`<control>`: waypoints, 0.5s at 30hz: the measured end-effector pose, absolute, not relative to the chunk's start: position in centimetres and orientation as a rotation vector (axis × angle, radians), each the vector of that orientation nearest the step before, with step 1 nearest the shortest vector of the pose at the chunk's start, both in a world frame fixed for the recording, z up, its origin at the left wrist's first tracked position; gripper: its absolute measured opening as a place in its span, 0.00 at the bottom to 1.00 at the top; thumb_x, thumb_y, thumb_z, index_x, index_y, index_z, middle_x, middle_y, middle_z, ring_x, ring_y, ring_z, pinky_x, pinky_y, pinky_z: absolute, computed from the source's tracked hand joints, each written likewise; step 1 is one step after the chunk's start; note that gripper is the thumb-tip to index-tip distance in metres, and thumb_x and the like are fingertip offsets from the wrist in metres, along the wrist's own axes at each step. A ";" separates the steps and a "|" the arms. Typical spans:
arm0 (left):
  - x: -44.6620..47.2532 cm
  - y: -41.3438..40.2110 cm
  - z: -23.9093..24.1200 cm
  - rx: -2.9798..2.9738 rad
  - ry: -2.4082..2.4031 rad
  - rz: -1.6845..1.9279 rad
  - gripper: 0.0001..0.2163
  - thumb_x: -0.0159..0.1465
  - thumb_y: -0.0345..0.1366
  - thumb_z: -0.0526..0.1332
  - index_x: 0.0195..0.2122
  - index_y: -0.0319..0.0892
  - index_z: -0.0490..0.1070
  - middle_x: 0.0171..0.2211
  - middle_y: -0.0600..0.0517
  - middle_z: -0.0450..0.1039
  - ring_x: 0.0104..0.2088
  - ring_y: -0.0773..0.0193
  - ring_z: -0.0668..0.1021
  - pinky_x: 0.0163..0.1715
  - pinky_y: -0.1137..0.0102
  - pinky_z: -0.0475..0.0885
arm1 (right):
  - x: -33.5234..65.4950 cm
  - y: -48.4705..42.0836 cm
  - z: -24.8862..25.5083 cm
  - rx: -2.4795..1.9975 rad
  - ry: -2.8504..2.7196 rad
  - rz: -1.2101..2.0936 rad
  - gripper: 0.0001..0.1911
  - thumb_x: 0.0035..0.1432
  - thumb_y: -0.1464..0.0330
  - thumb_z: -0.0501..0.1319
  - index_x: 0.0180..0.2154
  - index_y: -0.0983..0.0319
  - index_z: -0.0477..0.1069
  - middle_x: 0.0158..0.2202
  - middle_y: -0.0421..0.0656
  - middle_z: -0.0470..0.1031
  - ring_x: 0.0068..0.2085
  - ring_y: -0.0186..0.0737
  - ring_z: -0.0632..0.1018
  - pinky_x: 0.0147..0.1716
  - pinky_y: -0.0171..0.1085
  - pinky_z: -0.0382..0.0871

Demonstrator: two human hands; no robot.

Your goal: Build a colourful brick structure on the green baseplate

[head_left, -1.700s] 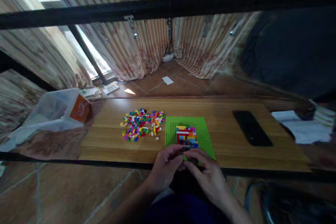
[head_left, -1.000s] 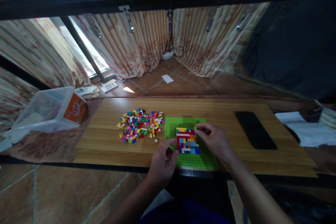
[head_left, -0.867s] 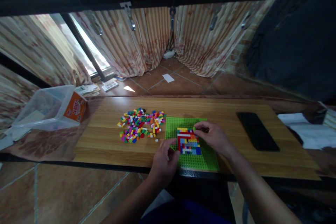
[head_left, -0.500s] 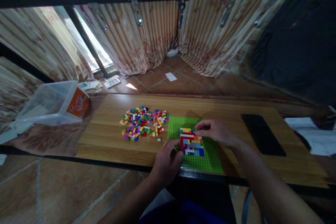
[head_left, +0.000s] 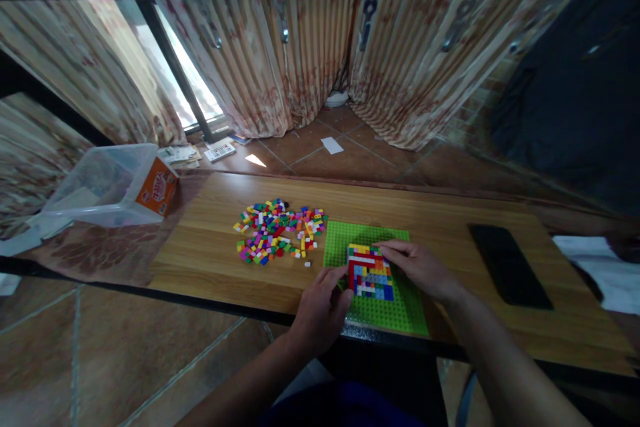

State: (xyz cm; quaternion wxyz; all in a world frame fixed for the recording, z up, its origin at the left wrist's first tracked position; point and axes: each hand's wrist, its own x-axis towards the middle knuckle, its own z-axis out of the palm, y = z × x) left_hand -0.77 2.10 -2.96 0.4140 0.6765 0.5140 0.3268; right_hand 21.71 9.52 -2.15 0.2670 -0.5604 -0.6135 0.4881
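A green baseplate (head_left: 400,310) lies on the wooden table near its front edge. A patch of many-coloured bricks (head_left: 370,272) is built on it. My right hand (head_left: 423,269) rests on the plate at the patch's upper right, fingertips pressing on the top-right corner bricks. My left hand (head_left: 323,307) lies at the plate's left front edge, fingers curled against the patch's left side. Whether either hand holds a brick is hidden. A loose pile of small coloured bricks (head_left: 279,230) lies left of the plate.
A black phone (head_left: 510,273) lies on the table to the right. A clear plastic box (head_left: 95,187) with an orange carton (head_left: 157,185) stands at the left. White papers (head_left: 600,267) sit at the far right. A black bar crosses the top of the view.
Both hands were joined at the plate's near edge. My right hand then moved up to the patch's top-right corner, and my left settled at the plate's left side. The view shifted slightly.
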 end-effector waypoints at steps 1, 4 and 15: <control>-0.8 2.1 -3.0 1.702 1.295 0.821 0.16 0.65 0.33 0.55 0.54 0.44 0.65 0.46 0.48 0.71 0.36 0.65 0.75 0.40 0.67 0.71 | 21.7 9.5 -2.4 -1.518 -1.640 1.302 0.22 0.55 0.51 0.60 0.41 0.59 0.78 0.44 0.44 0.79 0.45 0.46 0.76 0.48 0.44 0.67; -0.8 2.1 -3.1 1.704 1.305 0.819 0.16 0.64 0.33 0.55 0.54 0.44 0.66 0.46 0.48 0.71 0.36 0.64 0.75 0.41 0.67 0.71 | 21.7 9.4 -2.8 -1.545 -1.578 1.317 0.21 0.54 0.51 0.60 0.42 0.58 0.78 0.44 0.44 0.79 0.45 0.46 0.77 0.48 0.45 0.67; -0.5 2.3 -3.7 1.732 1.351 0.798 0.21 0.60 0.32 0.61 0.55 0.45 0.65 0.46 0.48 0.72 0.39 0.62 0.76 0.43 0.64 0.73 | 20.9 9.6 -3.3 -1.605 -1.498 1.254 0.24 0.52 0.48 0.60 0.37 0.60 0.79 0.37 0.44 0.81 0.40 0.46 0.79 0.42 0.43 0.71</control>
